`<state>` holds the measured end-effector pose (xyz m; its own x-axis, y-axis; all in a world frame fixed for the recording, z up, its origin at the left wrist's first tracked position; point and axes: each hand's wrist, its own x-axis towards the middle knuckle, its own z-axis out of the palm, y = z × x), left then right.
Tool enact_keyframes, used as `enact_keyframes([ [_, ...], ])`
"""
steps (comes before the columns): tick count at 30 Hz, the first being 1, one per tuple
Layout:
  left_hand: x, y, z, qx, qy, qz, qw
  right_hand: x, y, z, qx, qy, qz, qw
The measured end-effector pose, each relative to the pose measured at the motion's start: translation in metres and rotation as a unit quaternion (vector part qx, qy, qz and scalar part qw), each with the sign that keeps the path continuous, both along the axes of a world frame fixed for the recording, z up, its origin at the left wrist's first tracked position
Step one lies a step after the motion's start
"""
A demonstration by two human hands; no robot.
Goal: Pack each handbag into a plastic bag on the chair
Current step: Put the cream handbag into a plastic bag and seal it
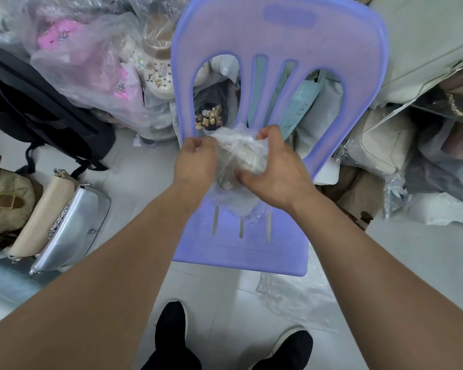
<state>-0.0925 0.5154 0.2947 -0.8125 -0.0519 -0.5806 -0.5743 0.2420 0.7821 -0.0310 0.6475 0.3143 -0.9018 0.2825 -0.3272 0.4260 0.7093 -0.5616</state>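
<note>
A lilac plastic chair (241, 252) stands in front of me. Above its seat both hands grip a crumpled clear plastic bag (241, 153). My left hand (195, 161) pinches the bag's left edge, and my right hand (275, 172) clutches its right side from above. Whether anything is inside the bag I cannot tell. On the floor at the left lie three handbags side by side: a silver one (72, 231), a cream one (43, 217) and a brown one with a gold buckle (6, 201).
A black backpack (38, 108) lies at the far left. Clear bags of pink and cream clogs (91, 62) are piled behind the chair. Wrapped bags (412, 145) are stacked at the right. More clear plastic (297, 297) lies on the floor by my black shoes (171, 327).
</note>
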Motion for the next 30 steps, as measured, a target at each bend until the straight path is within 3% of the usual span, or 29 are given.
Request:
enact_keyframes([
  [6, 0.004, -0.021, -0.005, 0.01, 0.055, -0.074, 0.996, 0.009, 0.008, -0.006, -0.096, 0.015, -0.097, 0.991],
  [14, 0.011, -0.034, -0.013, 0.065, 0.054, -0.198, 0.977, -0.015, 0.034, 0.037, -0.17, 0.163, -0.161, 0.958],
  [19, -0.002, -0.015, 0.013, 0.063, 0.052, -0.155, 0.984, -0.032, 0.024, 0.061, -0.245, 0.228, -0.237, 0.912],
  [22, 0.002, -0.008, 0.023, 0.171, -0.03, -0.122, 0.977, -0.04, 0.028, 0.079, -0.256, 0.19, -0.278, 0.906],
  [28, 0.024, 0.013, 0.044, 0.328, -0.057, -0.045, 0.942, -0.004, 0.049, 0.107, -0.341, 0.152, -0.196, 0.907],
  [30, 0.028, 0.029, 0.056, 0.372, -0.067, -0.011, 0.926, 0.025, 0.064, 0.115, -0.3, 0.137, -0.155, 0.931],
])
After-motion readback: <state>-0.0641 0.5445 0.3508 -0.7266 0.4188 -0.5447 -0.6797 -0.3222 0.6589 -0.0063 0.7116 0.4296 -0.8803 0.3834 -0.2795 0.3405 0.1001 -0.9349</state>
